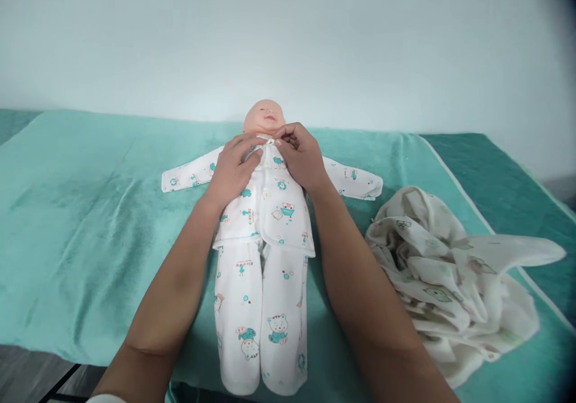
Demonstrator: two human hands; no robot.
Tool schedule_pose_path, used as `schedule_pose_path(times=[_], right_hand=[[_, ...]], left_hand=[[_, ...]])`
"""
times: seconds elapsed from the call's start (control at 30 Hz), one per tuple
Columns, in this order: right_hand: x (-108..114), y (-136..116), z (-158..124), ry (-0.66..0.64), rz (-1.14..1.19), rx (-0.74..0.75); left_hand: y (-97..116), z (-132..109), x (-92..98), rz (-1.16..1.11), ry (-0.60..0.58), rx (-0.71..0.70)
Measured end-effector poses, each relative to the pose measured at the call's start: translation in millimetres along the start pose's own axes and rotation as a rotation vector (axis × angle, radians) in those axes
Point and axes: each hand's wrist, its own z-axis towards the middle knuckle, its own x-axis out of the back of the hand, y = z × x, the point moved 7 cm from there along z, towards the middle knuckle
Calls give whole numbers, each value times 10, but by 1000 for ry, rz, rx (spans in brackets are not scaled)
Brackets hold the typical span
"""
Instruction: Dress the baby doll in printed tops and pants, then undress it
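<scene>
A baby doll (264,116) lies on its back on a teal blanket (90,211), head toward the wall. It wears a white printed shirt (279,208) and matching trousers (263,325), sleeves spread out sideways. My left hand (234,169) rests on the doll's chest, fingers pinching the shirt front near the collar. My right hand (300,154) is closed on the other edge of the shirt at the neck, fingertips meeting the left hand's around a small fastener.
A crumpled white printed cloth (450,271) lies to the right of the doll on the blanket. A darker green surface (495,169) runs along the right side. A pale wall stands behind. Dark floor shows at the bottom left.
</scene>
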Motion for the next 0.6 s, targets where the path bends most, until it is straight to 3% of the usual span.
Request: schedule_pose_path(times=[0.23,0.6], right_hand=[[1,-55,-2,25,75,-3],[-37,-184,-47,13,-19,77]], left_hand=[[17,-10,3,-16,11,-9],[12,-20,12,-7,9,-12]])
